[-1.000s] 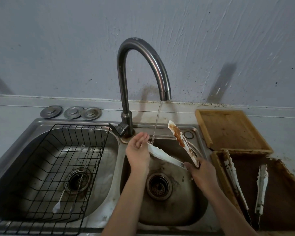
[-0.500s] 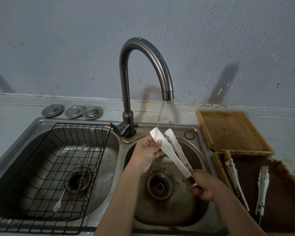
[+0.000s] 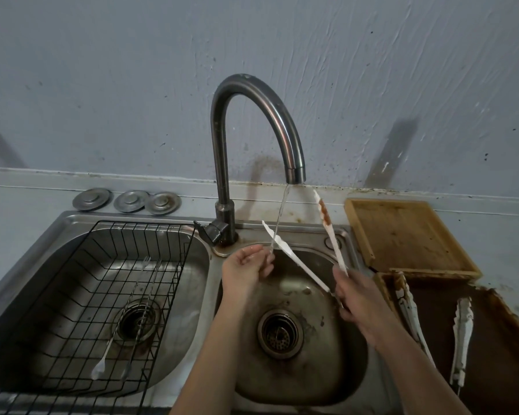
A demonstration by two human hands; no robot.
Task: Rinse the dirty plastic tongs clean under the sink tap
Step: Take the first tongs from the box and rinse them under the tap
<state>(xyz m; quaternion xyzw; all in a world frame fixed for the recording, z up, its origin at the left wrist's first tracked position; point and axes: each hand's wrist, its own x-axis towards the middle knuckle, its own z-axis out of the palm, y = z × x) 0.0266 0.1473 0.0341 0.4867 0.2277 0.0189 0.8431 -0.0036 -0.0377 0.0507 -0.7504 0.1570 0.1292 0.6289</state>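
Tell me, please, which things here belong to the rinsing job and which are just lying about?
In the job: tongs, tap, right basin, left hand, right hand.

Lying about: wire rack, three metal plugs, wooden tray, two more tongs.

- A home kitchen, well worn: double-bowl stainless steel sink (image 3: 72, 223) with curved dark metal tap (image 3: 222, 145).
- Black wire draining basket (image 3: 108, 295), round metal sink plugs (image 3: 92, 199), stained wooden trays (image 3: 402, 235) on the counter.

White plastic tongs (image 3: 300, 263) are splayed wide open over the right sink basin (image 3: 351, 369), left arm in the tap (image 3: 252, 121) stream, right arm smeared brown.
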